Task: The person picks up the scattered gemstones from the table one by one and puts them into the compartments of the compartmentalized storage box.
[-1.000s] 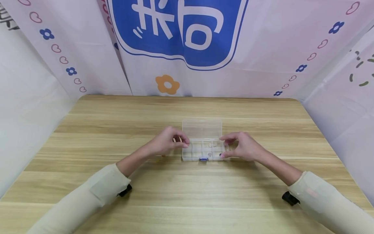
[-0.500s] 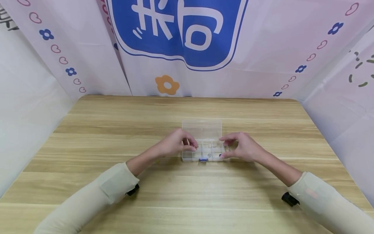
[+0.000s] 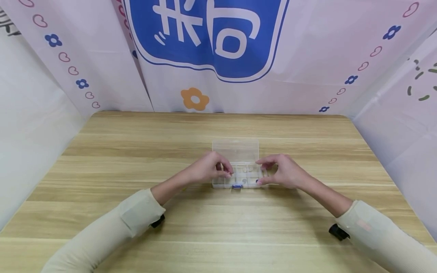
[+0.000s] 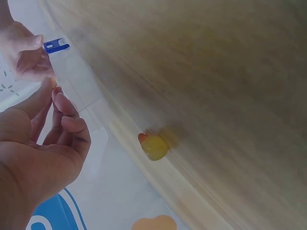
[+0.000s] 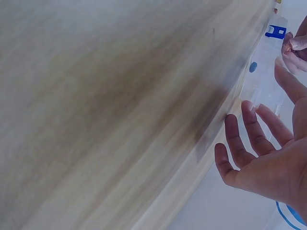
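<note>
A clear plastic compartment box (image 3: 250, 186) lies on the table, its lid (image 3: 235, 148) tipped back and its blue latch (image 3: 237, 186) facing me. My left hand (image 3: 206, 167) is over the left half of the box. Its thumb and index finger pinch a small orange piece (image 4: 53, 83), mostly hidden by the fingertips. With thumb at the front and fingers at the back, my right hand (image 3: 286, 172) holds the right end of the box. Near that thumb, a small dark blue piece (image 5: 253, 67) sits in the front right compartment. Small clear round pieces lie in other compartments.
A small yellow duck figure (image 4: 155, 147) with an orange beak stands on the wooden table (image 3: 218, 227) by my left forearm, which mostly hides it in the head view. Printed cloth (image 3: 307, 57) hangs behind the table's far edge.
My left hand has moved right, from the left edge of the box to over its compartments. The right hand and the box have stayed in place.
</note>
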The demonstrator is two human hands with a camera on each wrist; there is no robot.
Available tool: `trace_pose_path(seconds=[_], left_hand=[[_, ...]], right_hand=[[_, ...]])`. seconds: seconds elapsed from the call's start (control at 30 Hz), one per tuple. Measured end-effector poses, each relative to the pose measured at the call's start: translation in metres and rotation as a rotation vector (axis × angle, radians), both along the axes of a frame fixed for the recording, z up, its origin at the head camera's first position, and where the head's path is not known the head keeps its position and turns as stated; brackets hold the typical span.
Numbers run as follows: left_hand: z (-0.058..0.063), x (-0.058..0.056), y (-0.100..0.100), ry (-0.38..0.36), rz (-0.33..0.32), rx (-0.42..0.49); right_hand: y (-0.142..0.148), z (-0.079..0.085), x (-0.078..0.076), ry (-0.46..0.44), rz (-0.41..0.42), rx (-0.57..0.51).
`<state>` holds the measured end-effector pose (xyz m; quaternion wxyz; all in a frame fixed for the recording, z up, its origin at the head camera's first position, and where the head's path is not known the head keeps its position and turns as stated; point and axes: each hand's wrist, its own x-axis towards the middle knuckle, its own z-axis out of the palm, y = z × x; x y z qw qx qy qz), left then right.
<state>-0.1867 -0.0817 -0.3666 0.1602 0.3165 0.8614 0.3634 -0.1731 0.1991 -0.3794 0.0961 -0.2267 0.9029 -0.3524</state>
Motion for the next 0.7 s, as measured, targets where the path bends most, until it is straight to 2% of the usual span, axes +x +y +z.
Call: trace_pose_path(seconds=[0.3, 0.5, 0.7], left_hand=[[0.001, 0.001, -0.005, -0.015, 0.014, 0.024], [0.005, 0.004, -0.017, -0.010, 0.045, 0.056], [0.007, 0.008, -0.034, 0.000, 0.091, 0.044]], right_hand=[[-0.001, 0.000, 0.000, 0.008, 0.005, -0.002], [0.000, 0.000, 0.001, -0.003, 0.001, 0.003], [-0.001, 0.001, 0.002, -0.007, -0.003, 0.012]])
